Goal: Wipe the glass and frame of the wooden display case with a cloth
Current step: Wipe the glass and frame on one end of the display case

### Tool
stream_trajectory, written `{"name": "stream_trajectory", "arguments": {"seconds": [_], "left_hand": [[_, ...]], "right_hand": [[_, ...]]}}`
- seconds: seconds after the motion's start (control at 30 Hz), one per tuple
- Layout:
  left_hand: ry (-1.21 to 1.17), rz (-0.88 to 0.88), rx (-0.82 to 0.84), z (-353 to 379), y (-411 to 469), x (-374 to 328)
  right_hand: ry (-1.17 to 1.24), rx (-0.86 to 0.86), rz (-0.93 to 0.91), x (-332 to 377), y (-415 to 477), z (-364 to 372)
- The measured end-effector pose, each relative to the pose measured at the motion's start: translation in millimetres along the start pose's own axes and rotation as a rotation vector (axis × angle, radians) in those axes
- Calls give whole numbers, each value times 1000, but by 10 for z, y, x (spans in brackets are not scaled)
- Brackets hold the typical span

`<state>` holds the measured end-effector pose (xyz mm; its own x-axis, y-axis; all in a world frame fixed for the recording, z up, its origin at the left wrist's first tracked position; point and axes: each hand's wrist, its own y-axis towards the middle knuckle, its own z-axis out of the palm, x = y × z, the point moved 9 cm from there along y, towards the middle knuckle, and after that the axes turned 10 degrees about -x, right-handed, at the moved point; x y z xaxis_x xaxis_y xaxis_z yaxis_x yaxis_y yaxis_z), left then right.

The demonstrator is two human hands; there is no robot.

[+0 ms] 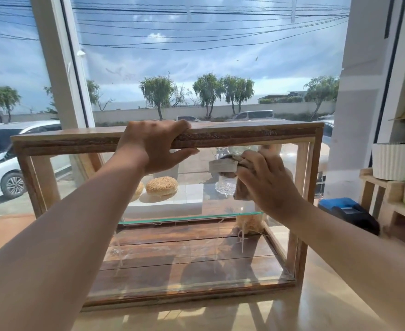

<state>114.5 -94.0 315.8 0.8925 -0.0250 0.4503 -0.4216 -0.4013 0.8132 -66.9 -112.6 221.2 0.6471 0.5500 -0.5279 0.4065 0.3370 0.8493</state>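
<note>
Case (244, 136), centre frame: worn dark wood, clear glass, bun (161, 186) inside. Left hand (153, 144) grips its top rail; right hand (268, 185) clutches a bunched brown cloth (241, 191) against the glass, centre right.

Two hands (153, 144) (268, 185), one cloth (241, 192), one display case (244, 134), two sesame buns (161, 186) (137, 191).

Brown grained display case (244, 134); tan cloth (241, 191) under the right hand (268, 185). Golden, seed-speckled bun (161, 186) below the left hand (154, 144); white ribbed planter (397, 161).
</note>
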Motion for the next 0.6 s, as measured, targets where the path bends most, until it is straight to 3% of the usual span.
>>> {"name": "stream_trajectory", "arguments": {"seconds": [0.17,0.33,0.6], "left_hand": [[2,3,-7,-2,-1,7],[0,14,-15,-41,4,-17],[9,-1,-2,-14,9,-4]], "right_hand": [[-18,8,36,45,-2,93],[76,110,-88,370,-498,64],[51,-27,31,185,294,144]]}}
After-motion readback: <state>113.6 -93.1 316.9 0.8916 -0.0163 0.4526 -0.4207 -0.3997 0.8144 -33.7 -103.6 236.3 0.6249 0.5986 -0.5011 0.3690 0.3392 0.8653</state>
